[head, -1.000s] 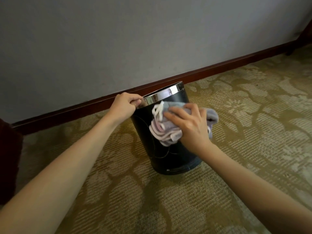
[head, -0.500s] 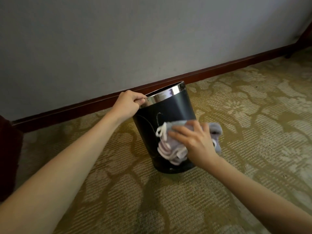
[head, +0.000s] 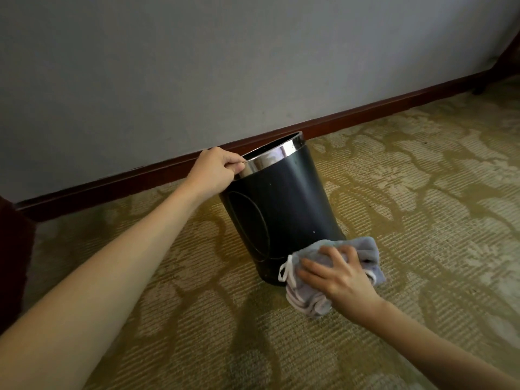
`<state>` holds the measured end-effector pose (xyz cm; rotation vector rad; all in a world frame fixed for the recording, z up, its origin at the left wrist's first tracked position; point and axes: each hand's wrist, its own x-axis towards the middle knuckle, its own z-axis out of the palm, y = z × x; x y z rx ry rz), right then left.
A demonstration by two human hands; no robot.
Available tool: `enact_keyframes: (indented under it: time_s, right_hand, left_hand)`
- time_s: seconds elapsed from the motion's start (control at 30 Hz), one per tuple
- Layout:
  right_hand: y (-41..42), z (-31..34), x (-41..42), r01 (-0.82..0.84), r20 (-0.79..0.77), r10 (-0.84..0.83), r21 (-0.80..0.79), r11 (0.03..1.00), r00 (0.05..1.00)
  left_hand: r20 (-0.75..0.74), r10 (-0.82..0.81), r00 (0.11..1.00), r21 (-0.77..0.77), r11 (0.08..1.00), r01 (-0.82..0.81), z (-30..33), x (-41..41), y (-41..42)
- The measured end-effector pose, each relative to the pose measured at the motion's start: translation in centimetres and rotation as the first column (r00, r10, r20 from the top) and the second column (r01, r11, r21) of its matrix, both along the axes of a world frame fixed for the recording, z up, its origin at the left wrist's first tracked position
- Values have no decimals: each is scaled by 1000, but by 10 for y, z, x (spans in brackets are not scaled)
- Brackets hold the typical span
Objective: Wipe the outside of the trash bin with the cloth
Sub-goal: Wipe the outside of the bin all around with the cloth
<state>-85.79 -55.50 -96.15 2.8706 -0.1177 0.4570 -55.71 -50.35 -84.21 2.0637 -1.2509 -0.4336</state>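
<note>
A black trash bin (head: pixel 284 209) with a shiny chrome rim (head: pixel 273 157) stands tilted on the carpet, near the wall. My left hand (head: pixel 215 171) grips the rim at its left side. My right hand (head: pixel 340 274) presses a crumpled grey cloth (head: pixel 363 253) with white edging against the bin's lower right side, at its base by the carpet. The cloth hides the bin's bottom right corner.
A patterned olive and beige carpet (head: pixel 422 192) covers the floor. A dark red baseboard (head: pixel 365 119) runs under the grey wall (head: pixel 197 66) just behind the bin. Dark furniture (head: pixel 14 249) stands at the left edge, and another dark piece (head: pixel 506 63) at the far right.
My right hand has slid the cloth down the bin's side from just under the rim to the base. My left hand has kept its hold on the rim.
</note>
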Motion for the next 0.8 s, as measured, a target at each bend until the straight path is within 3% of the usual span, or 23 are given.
enact_keyframes:
  time_s: [0.1,0.23,0.33,0.47,0.6,0.7,0.8]
  right_hand:
    - [-7,19,11,-13,1,13,-1,1000,1000]
    - [-25,76,59,49,210,-53,22,999,976]
    - [-31,96,83,99,282,-101,23,995,954]
    - [-31,68,66,35,241,-39,20,999,970]
    - [-25,19,19,-24,93,17,76,997,996]
    - [-23,8,-1,29,13,-31,166,986,999]
    - [-31,27,15,108,102,-158,378,919,982]
  left_hand:
    - [39,11,999,-18,1000,-10,-2,-5,-1]
    - [87,-30,996,-29,999,33,-3,-13,-3]
    - [132,-61,989,-39,997,67,0,-17,-4]
    - [50,-10,999,-49,999,13,-2,-7,0]
    - [-18,37,999,-50,998,-38,-7,3,6]
    - [-49,45,998,-69,996,-48,-11,9,10]
    - [-50,61,997,-99,993,-66,-16,6,13]
